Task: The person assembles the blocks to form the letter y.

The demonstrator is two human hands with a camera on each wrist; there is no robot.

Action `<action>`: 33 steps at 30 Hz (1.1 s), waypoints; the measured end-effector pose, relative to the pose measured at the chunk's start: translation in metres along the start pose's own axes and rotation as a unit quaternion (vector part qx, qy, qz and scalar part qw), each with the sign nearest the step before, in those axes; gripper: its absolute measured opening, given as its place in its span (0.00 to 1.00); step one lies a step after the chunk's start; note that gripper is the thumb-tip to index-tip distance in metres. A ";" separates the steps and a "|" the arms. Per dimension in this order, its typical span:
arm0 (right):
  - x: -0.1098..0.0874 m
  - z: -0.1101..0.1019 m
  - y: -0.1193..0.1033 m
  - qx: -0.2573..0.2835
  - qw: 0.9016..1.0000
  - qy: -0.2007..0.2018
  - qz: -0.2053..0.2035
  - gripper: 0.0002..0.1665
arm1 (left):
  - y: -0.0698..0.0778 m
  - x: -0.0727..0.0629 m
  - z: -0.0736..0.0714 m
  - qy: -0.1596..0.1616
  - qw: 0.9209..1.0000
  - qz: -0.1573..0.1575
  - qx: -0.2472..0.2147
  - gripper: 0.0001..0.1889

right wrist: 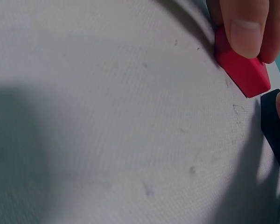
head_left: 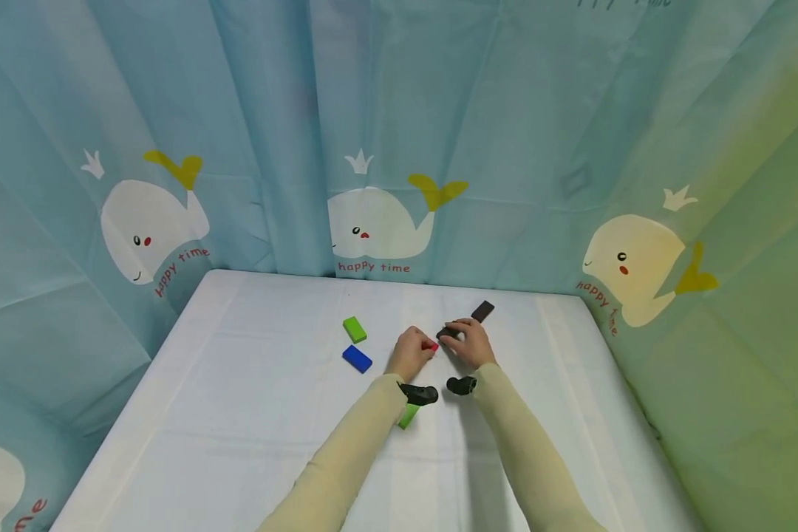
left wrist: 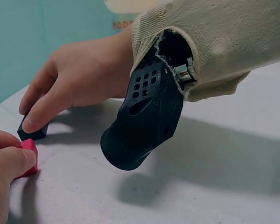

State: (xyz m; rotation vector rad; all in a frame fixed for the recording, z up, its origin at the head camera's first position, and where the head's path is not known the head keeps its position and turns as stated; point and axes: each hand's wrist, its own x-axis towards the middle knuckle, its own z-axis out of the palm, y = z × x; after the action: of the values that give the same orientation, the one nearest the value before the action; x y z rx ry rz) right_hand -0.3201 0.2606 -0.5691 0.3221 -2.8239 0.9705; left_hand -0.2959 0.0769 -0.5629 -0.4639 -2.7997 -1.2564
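Observation:
My left hand (head_left: pixel 412 353) pinches a red block (head_left: pixel 434 346) between thumb and fingers near the middle of the table. Just to its right, my right hand (head_left: pixel 472 344) grips a dark block (head_left: pixel 446 333) by its sides. In the right wrist view, the red block (right wrist: pixel 242 65) and the dark block (right wrist: pixel 274 123) stand close together, end towards end, with a narrow gap seeming to lie between them. Both blocks appear in the left wrist view too, the red block (left wrist: pixel 29 156) nearer and the dark block (left wrist: pixel 33 130) beyond it. Fingers cover parts of both.
Beyond my right hand lies another dark block (head_left: pixel 482 311). Left of my hands are a green block (head_left: pixel 355 329) and a blue block (head_left: pixel 357 359). A second green block (head_left: pixel 408 416) is partly hidden by my left forearm. A whale-print curtain (head_left: pixel 399 133) surrounds the white table (head_left: pixel 253 443).

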 end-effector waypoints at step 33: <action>0.003 0.007 -0.011 0.018 0.999 -0.031 -0.016 0.23 | 0.004 -0.001 0.000 0.003 1.000 -0.005 0.020 0.04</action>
State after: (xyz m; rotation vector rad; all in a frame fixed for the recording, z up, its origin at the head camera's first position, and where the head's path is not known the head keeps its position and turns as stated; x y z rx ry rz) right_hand -0.3210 0.2476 -0.5673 0.4081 -2.8495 1.0235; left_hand -0.2937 0.0788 -0.5604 -0.4425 -2.8206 -1.1985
